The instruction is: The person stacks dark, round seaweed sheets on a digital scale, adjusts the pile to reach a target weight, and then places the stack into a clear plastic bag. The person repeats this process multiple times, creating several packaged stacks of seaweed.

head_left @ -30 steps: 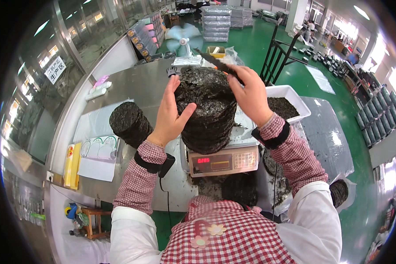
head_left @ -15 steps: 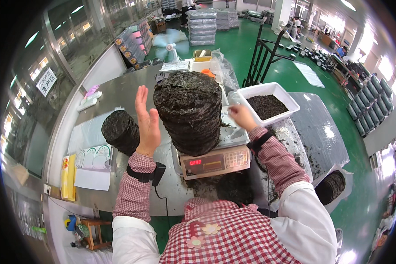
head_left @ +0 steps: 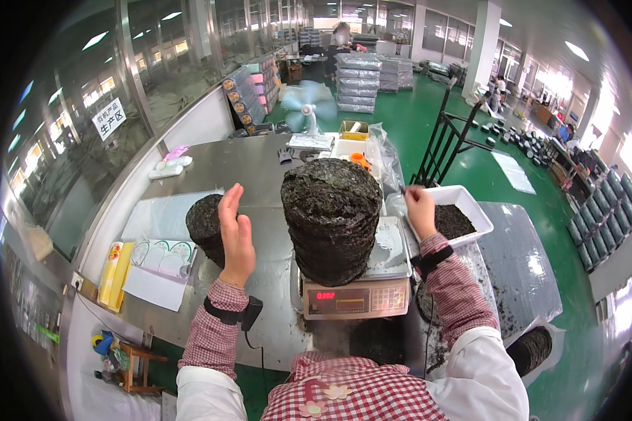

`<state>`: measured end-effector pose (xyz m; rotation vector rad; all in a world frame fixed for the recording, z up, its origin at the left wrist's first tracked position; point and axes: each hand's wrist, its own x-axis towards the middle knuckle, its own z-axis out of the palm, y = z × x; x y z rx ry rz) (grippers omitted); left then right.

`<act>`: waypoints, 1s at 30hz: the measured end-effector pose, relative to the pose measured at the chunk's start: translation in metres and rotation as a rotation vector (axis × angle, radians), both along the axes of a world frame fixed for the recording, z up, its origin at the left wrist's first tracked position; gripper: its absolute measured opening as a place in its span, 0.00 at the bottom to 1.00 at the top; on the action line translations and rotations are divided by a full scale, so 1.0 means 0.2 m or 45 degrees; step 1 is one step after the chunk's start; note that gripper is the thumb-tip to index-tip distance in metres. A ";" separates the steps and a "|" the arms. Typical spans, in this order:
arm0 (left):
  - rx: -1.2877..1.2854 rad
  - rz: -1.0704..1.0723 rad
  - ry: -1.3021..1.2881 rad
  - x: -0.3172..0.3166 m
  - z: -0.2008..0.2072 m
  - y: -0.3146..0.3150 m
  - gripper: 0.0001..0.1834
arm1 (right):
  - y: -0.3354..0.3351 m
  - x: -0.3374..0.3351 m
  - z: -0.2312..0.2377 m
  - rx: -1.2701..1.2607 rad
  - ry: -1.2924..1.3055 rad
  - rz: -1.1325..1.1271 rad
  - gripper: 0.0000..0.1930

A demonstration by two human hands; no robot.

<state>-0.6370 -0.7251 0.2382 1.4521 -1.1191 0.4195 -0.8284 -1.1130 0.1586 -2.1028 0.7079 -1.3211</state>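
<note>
A tall, round stack of dark dried seaweed sheets [head_left: 333,224] stands on the platform of a digital scale [head_left: 358,300] in front of me, hiding part of the platform. My left hand [head_left: 236,238] is raised to the left of the stack, fingers stretched up and thumb apart, holding nothing. Behind that hand is a smaller dark round seaweed stack [head_left: 205,226], partly covered by it. To the right of the big stack, my right hand [head_left: 421,214] is closed in a pinch; a tiny dark bit shows at its fingertips, too small to name.
A white tub [head_left: 486,226] of dark flakes [head_left: 453,220] is just beyond my right hand. Further back are a spinning fan [head_left: 309,111] and a black hand truck [head_left: 446,140]. Paper sheets [head_left: 158,281] lie at left, another seaweed roll [head_left: 530,352] at lower right.
The view has tilted up, so everything sits lower and further right. My right hand has moved slightly right, over the tub's near-left edge. The scale's red figures differ. My left hand stays open.
</note>
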 end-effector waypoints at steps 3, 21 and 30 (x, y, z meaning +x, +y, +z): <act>0.035 -0.016 -0.015 -0.04 0.02 -0.02 0.38 | 0.28 0.12 0.53 0.040 -0.270 0.304 0.07; 0.174 -0.188 0.161 -0.02 -0.06 -0.13 0.36 | 0.27 0.10 0.67 0.551 0.151 0.613 0.12; 0.202 -0.268 0.369 -0.04 -0.09 -0.21 0.46 | 0.30 0.10 0.64 0.453 0.453 0.511 0.23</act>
